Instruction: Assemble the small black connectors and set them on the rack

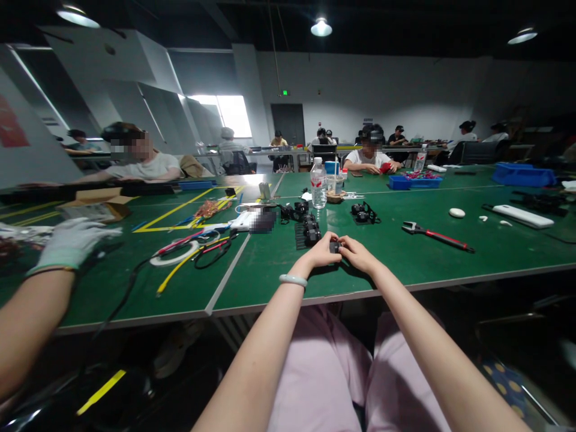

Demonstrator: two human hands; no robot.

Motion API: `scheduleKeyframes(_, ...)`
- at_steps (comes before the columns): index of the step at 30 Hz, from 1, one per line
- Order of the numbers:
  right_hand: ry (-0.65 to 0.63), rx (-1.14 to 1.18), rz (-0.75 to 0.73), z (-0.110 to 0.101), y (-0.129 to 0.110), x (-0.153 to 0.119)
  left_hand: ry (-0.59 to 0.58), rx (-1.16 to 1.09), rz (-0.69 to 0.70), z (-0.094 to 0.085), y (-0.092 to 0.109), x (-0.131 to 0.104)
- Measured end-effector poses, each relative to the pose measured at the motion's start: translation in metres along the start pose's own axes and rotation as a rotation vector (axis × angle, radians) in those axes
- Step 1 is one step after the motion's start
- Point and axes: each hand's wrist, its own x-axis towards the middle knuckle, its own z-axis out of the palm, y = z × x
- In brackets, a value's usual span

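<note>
Between my two hands, just above the table's front edge, is a small black part [335, 246]. My left hand [320, 251] has its fingers closed on the part's left side, and a pale bracelet circles that wrist. From the right, my right hand [357, 253] grips the same part with its fingertips. A row of black parts [309, 229] lies on the green table [378, 264] just beyond my left hand. Farther right sits another group of black parts [363, 213] with a dark strap or cable.
A water bottle [318, 185] stands behind the black parts. An adjustable wrench [438, 236] with red handles lies to the right, near a white case [456, 213]. On the left are cables [180, 267] and a co-worker's gloved hand [67, 243].
</note>
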Motion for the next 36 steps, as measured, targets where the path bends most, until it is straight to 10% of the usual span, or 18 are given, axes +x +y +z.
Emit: scheduleKeyframes(36,0.018,0.274,0.002,-0.0045,0.0065,-0.0029,-0.012,-0.018,-0.008,0.0009,-0.0078,0.0029)
